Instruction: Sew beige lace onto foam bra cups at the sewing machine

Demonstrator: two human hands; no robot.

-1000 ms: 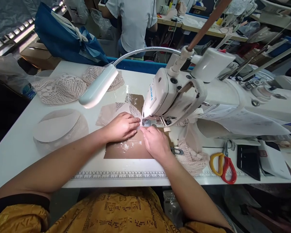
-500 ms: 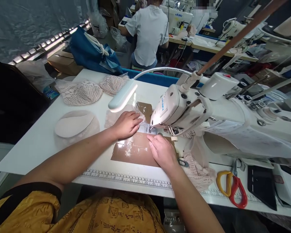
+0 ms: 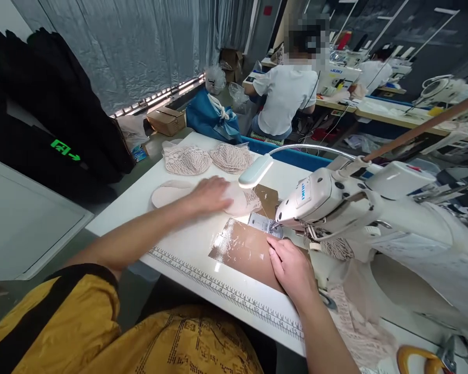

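My left hand [image 3: 212,195] is blurred by motion at the left end of a pale lace-edged cup piece [image 3: 244,201]; whether its fingers grip the fabric is unclear. A thin thread runs from that piece toward the needle area of the white sewing machine [image 3: 302,200]. On the brown taped sheet [image 3: 244,248] rests my right hand [image 3: 292,266], thumb and index close together near the metal needle plate [image 3: 260,222]. Its other fingers are curled, and anything between them is hidden. Beside my left forearm lies a smooth pale cup piece [image 3: 167,196].
Two stacks of lace cups, a left stack [image 3: 187,159] and a right stack [image 3: 231,157], sit toward the back. A lamp [image 3: 256,170] hangs over the table. Lace fabric [image 3: 359,322] and yellow-handled scissors [image 3: 417,358] lie at right. A co-worker [image 3: 284,96] sits beyond.
My left hand has moved left and back, away from the needle, and the lace-edged piece has shifted left off the needle plate. My right hand stays by the plate. The view has turned left.
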